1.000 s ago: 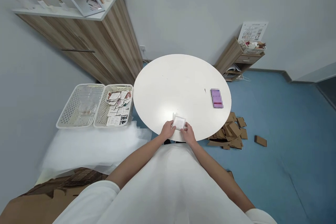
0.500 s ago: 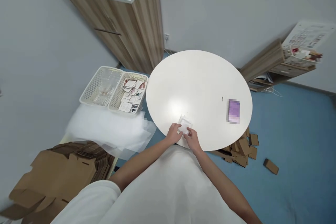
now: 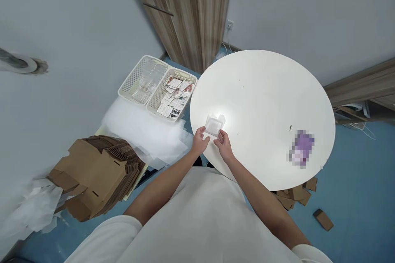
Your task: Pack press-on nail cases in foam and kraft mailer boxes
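Observation:
A small flat square packet (image 3: 213, 125), wrapped in translucent white sheet, lies at or just above the near left part of the round white table (image 3: 262, 90). A loose flap of the wrapping sticks out at its far right corner. At the packet's near left corner, the fingertips of my left hand (image 3: 200, 143) close on its edge. My right hand (image 3: 224, 144) grips the near right corner between thumb and fingers. What is inside the wrapping is too pale to make out.
Left of the table stand two white baskets, one with clear plastic pieces (image 3: 147, 84), one with printed cards (image 3: 174, 94). Nearer are white foam sheets (image 3: 145, 129) and stacked cardboard boxes (image 3: 98, 168). A blurred purple item (image 3: 303, 146) lies on the table's right. Small boxes (image 3: 293, 195) lie on the floor.
My view has swung left, so the table and baskets appear further right. The packet has shifted away from me and toward the table's left side, with both hands still at its near edge.

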`<state>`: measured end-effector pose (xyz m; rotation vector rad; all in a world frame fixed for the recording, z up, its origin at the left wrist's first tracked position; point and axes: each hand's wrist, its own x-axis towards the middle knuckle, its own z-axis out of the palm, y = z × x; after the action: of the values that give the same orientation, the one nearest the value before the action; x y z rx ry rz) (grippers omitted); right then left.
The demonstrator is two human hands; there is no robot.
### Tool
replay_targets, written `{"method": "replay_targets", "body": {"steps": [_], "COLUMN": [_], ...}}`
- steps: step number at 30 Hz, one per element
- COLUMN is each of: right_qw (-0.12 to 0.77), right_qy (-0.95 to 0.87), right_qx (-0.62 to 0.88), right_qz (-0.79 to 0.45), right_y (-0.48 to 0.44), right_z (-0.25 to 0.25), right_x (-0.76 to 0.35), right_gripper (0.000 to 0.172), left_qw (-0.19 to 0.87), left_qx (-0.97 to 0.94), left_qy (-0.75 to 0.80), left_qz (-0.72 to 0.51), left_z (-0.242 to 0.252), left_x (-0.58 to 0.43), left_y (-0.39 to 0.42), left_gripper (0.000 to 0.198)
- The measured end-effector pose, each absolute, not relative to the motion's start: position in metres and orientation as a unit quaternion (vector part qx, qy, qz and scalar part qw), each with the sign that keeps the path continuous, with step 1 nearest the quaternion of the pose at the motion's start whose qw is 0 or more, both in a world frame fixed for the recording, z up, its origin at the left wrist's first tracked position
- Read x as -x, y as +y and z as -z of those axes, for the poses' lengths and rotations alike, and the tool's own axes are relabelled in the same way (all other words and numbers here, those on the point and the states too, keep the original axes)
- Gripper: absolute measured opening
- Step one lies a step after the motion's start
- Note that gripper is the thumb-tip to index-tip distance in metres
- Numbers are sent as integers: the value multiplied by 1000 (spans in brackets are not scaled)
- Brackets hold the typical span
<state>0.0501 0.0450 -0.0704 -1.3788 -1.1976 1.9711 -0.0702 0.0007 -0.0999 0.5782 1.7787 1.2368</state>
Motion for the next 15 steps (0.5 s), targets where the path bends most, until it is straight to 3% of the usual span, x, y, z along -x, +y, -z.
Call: {"method": "replay_targets", "body": {"steps": [15], "right_qw": [261], "right_qy": [-441], "right_qx": [505], "right_qz": [-694], "right_y": [117], "right_z": [83], "right_x": [71], "right_gripper": [64], "left_qw": [363], "left_qx": [-415], "left_qy": [746], "left_qz": [-373], "left_z": [89], "left_x": [170], "left_y": [75], "left_gripper": [56]}}
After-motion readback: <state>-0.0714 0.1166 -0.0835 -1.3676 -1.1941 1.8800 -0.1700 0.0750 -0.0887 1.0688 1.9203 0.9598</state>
